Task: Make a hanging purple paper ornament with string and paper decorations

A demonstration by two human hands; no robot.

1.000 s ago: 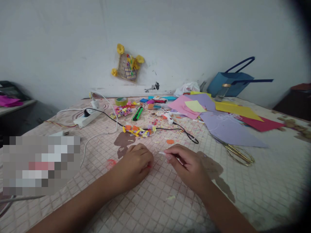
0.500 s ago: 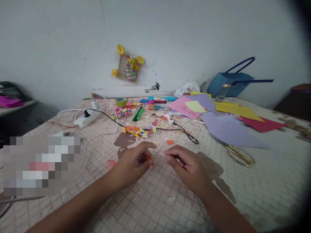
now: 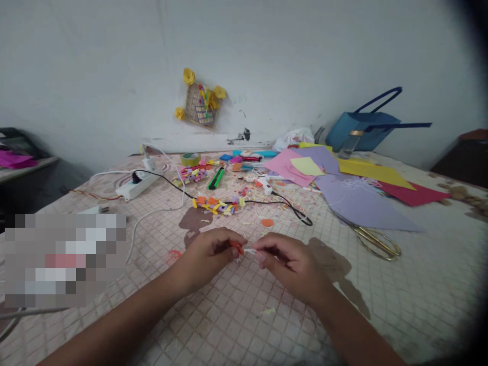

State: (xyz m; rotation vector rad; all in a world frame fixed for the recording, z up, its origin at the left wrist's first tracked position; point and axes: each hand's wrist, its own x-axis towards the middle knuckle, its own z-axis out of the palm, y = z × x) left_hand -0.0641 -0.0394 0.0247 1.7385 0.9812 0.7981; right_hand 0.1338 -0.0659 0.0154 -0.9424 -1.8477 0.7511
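Head cam has us pinching a small orange piece [image 3: 237, 247] in our left hand [image 3: 209, 252] and a thin white strip [image 3: 249, 250] in our right hand [image 3: 293, 260], seemingly touching over the checked cloth [image 3: 263, 330], so we'd guess we're lining them up, which calls for a steady pinch next.

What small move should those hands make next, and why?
Perhaps the right hand should ease its thin white piece against the orange piece in the left hand: both are pinched, and their ends meet or nearly meet between the hands.

Smudged pale wall [image 3: 290, 61] behind patterned tabletop [image 3: 244, 325]
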